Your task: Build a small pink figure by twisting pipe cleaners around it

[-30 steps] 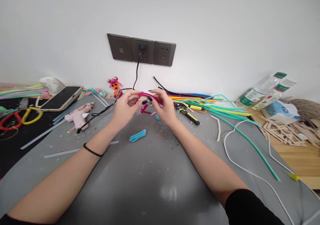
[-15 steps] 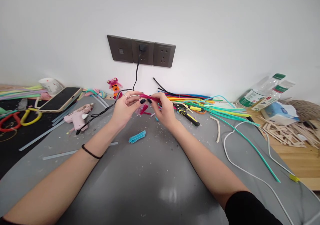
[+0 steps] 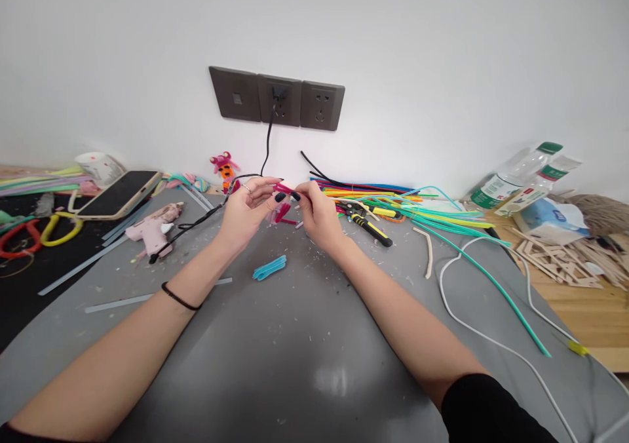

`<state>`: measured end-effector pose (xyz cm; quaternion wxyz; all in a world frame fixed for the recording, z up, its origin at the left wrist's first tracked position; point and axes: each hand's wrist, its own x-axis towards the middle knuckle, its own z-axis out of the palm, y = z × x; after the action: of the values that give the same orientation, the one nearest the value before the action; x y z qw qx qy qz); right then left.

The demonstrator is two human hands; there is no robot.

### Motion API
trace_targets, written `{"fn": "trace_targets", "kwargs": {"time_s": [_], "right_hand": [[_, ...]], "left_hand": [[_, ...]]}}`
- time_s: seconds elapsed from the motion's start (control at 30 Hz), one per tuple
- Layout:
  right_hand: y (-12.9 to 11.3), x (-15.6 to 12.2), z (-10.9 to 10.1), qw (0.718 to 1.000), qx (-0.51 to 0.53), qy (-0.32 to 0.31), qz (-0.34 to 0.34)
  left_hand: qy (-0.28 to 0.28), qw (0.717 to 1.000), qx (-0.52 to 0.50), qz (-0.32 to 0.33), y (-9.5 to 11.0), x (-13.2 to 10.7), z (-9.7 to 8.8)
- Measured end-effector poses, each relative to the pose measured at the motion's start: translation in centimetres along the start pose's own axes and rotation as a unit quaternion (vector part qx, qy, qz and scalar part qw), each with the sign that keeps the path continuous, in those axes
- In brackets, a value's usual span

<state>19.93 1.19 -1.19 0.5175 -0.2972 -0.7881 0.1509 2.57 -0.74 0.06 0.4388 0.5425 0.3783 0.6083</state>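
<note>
A dark pink pipe cleaner [image 3: 284, 188] spans the gap between my hands, above the grey mat. My left hand [image 3: 250, 210] pinches its left part between thumb and fingers. On the other side, my right hand [image 3: 318, 213] grips the right part with curled fingers, which hide that end. Both thumbs nearly meet. Below and behind the fingers lie short pink pipe cleaner pieces [image 3: 282, 213], partly covered. A small bundle of light blue pipe cleaner pieces [image 3: 270, 268] rests on the mat nearer to me.
Yellow-black pliers [image 3: 372, 231] and many coloured pipe cleaners [image 3: 447, 219] lie right of my hands. A pink glue gun [image 3: 152, 233], glue sticks [image 3: 120, 303] and a phone [image 3: 120, 194] are at left. A small pink-orange figure [image 3: 226, 170] stands by the wall. Bottles [image 3: 511, 181] stand far right.
My right hand has shifted and turned slightly, its fingers curling closer. Less of the pink pipe cleaner shows between the hands. The left hand has barely moved.
</note>
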Motion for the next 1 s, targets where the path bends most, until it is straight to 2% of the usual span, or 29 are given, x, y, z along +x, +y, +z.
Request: {"fn": "trace_targets", "kwargs": {"time_s": [0.27, 0.53, 0.87, 1.0], "right_hand": [[0.6, 0.0, 0.2, 0.997, 0.07, 0.029, 0.019], [0.4, 0.0, 0.1, 0.994, 0.101, 0.024, 0.027], [0.1, -0.2, 0.1, 0.995, 0.092, 0.033, 0.021], [0.1, -0.2, 0.1, 0.995, 0.093, 0.036, 0.008]], "left_hand": [[-0.016, 0.998, -0.054, -0.024, -0.1, 0.1, 0.0], [0.018, 0.998, -0.054, -0.028, -0.5, 0.3, -0.4], [0.015, 0.989, -0.13, -0.069, -0.8, 0.6, -0.4], [0.03, 0.986, -0.148, -0.077, -1.1, 0.8, -0.5]]}}
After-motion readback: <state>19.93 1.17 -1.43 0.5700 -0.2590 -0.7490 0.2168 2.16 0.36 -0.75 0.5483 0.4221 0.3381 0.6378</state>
